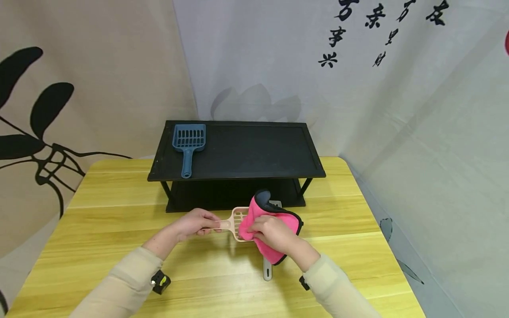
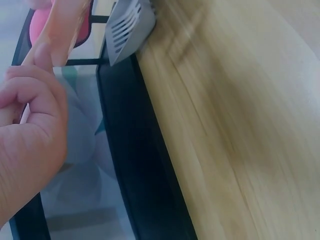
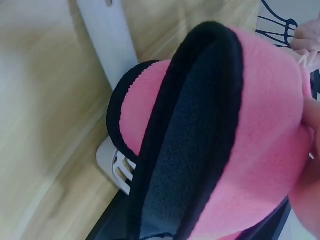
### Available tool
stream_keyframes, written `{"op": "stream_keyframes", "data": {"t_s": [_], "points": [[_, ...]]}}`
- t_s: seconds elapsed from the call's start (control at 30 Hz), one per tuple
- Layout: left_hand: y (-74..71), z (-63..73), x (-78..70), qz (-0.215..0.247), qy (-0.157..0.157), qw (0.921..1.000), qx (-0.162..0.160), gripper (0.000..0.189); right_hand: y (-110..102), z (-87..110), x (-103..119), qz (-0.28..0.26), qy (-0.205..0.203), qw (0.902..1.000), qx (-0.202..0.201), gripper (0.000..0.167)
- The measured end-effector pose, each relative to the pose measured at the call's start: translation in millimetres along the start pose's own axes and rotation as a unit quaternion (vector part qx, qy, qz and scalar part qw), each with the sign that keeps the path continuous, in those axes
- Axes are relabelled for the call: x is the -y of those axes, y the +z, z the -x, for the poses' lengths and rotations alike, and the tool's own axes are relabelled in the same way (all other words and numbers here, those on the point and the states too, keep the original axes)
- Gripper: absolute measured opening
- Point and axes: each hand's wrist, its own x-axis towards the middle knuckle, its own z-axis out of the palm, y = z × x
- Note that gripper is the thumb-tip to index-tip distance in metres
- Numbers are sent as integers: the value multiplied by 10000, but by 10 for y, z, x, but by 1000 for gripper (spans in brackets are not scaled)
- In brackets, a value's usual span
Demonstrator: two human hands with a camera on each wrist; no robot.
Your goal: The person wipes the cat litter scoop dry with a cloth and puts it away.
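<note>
My left hand [image 1: 199, 222] grips the handle of a beige slotted litter scoop [image 1: 236, 221], lifted over the table. Folds of a pink cloth [image 1: 280, 217] with a dark grey back and black edging cover the far part of its scoop end. My right hand [image 1: 273, 232] holds that cloth, fingers pressed against the scoop. Beneath the cloth lies a light grey litter scoop [image 2: 131, 30] on the table, its handle [image 1: 267, 268] sticking out toward me. In the right wrist view the cloth [image 3: 265, 135] hides most of this grey scoop [image 3: 110, 40].
A black two-tier rack [image 1: 254, 150] stands at the back of the wooden table [image 1: 222, 278]. On its top shelf, at the left, lies a blue litter scoop [image 1: 189, 143]. Fabric curtains [image 1: 254, 57] with printed characters and leaves hang behind.
</note>
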Motion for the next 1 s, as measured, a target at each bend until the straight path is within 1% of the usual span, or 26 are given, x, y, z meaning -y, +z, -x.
{"op": "stream_keyframes", "data": {"t_s": [0.13, 0.27, 0.47, 0.6, 0.7, 0.83, 0.93, 1.0], "points": [[-19, 3, -4, -4, 46, 10000, 56, 31, -20, 68, -35, 206, -172, 9994, -200, 13], [-34, 4, -2, 115, 119, 9997, 165, 31, -36, 120, -82, 513, -333, 9972, -426, 12], [-73, 40, -56, 167, 183, 9995, 204, 32, -107, 151, -145, 1019, -582, 9886, -943, 12], [-118, 73, -72, 133, 124, 9997, 181, 32, -198, 154, -159, 1076, -616, 9846, -1231, 12], [-153, 92, -64, 163, 77, 9997, 161, 32, -260, 173, -191, 1021, -393, 9849, -1344, 13], [-207, 136, -39, 117, -27, 9999, 93, 30, -312, 193, -253, 932, 122, 9843, -1496, 16], [-222, 149, -27, -43, -83, 9999, 89, 31, -356, 178, -272, 500, 495, 9820, -1756, 19], [-214, 145, -28, -149, -89, 9998, 91, 31, -394, 146, -253, 50, 670, 9781, -1972, 19]]}}
